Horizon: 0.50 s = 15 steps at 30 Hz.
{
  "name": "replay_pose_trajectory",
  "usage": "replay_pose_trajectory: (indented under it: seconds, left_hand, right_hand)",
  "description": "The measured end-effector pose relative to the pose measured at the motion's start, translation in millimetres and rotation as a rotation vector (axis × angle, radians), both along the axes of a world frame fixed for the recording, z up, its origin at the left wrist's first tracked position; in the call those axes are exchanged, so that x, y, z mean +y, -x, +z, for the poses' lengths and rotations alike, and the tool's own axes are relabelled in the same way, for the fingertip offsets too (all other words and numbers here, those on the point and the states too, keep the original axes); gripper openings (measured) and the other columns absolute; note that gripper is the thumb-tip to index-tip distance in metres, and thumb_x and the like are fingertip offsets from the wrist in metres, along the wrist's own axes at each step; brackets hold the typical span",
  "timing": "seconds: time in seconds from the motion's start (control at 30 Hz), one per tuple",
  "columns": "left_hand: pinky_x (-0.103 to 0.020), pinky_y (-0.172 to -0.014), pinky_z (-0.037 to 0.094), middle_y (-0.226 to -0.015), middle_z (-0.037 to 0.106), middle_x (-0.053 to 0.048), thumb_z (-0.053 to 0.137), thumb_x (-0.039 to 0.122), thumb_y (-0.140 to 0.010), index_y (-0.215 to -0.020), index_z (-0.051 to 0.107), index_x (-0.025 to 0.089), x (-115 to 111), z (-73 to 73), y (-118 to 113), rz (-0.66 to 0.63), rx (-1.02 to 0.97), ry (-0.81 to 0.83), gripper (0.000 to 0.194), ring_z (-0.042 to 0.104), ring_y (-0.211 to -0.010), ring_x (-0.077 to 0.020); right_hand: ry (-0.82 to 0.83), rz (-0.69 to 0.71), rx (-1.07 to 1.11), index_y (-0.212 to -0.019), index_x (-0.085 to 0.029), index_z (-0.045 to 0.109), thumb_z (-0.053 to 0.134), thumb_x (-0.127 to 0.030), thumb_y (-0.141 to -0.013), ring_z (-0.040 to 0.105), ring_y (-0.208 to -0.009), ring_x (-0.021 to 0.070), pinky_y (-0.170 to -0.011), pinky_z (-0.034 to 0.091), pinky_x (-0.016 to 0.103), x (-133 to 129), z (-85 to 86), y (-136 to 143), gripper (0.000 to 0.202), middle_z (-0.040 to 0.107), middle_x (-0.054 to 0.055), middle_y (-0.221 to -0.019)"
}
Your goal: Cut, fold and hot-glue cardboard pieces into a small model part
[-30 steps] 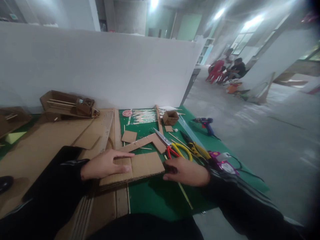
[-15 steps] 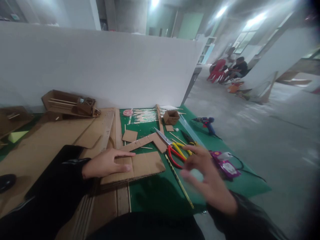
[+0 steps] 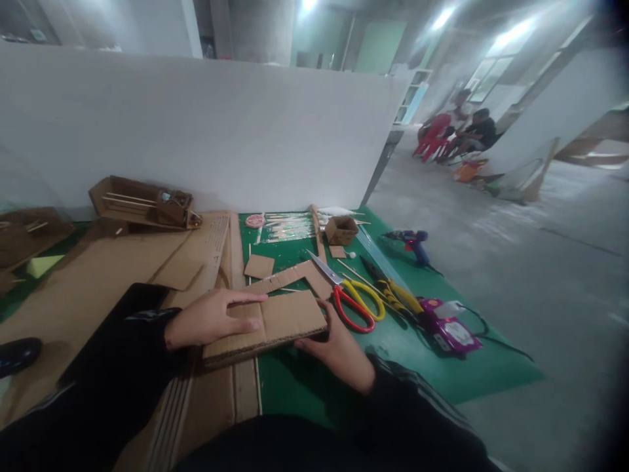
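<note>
A rectangular cardboard piece [image 3: 289,316] with a corrugated front edge lies across the seam between brown cardboard and the green mat. My left hand [image 3: 211,319] rests on its left part, thumb and index finger on top, the other fingers hidden. At its right end my right hand [image 3: 339,344] grips the corner, fingers at the far side and thumb at the front edge. Just right of that hand are scissors [image 3: 354,303] with red and yellow handles. An angled cardboard strip [image 3: 285,278] lies behind the piece, near a small cardboard square [image 3: 259,265].
Pliers [image 3: 398,295], a purple device [image 3: 451,330] with a cable and a blue glue gun [image 3: 415,244] lie to the right. Behind are a small cardboard box [image 3: 341,231], wooden sticks [image 3: 289,226] and a cardboard assembly [image 3: 142,203] by a white partition [image 3: 206,131]. Two people sit far off.
My right hand has moved left from above the scissors and pliers and taken hold of the cardboard's right end. That end is slightly raised; my left hand stays on the piece.
</note>
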<state>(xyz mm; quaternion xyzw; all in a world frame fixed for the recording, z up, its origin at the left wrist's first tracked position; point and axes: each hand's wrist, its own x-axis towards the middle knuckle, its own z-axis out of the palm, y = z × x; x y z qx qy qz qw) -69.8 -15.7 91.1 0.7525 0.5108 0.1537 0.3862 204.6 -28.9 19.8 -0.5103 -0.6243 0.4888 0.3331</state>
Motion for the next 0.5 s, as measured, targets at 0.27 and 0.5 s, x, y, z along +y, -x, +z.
replay_pose_trajectory:
  seconds: [0.27, 0.5]
  left_hand:
    - [-0.037, -0.105, 0.044, -0.133, 0.064, 0.001, 0.064, 0.058, -0.079, -0.13, 0.061, 0.034, -2.3, 2.0, 0.4, 0.039, 0.046, -0.085, 0.056, 0.06, -0.122, -0.0295]
    - [-0.036, -0.105, 0.044, -0.132, 0.064, 0.002, 0.065, 0.058, -0.078, -0.129, 0.062, 0.035, -2.1, -0.2, 1.0, 0.055, 0.043, -0.103, 0.056, 0.059, -0.123, -0.0295]
  right_hand:
    - [-0.016, -0.049, 0.007, -0.127, -0.021, 0.042, 0.082, -0.033, -0.068, 0.055, -0.123, 0.0289, -0.105, 0.043, 0.044, 0.4, -4.6, 3.3, 0.072, 0.06, 0.009, -0.127]
    - [-0.002, -0.069, 0.038, -0.126, -0.021, 0.044, 0.082, -0.032, -0.068, 0.058, -0.119, 0.0288, -0.102, 0.045, 0.044, 0.4, -4.4, 4.8, 0.07, 0.063, 0.008, -0.122]
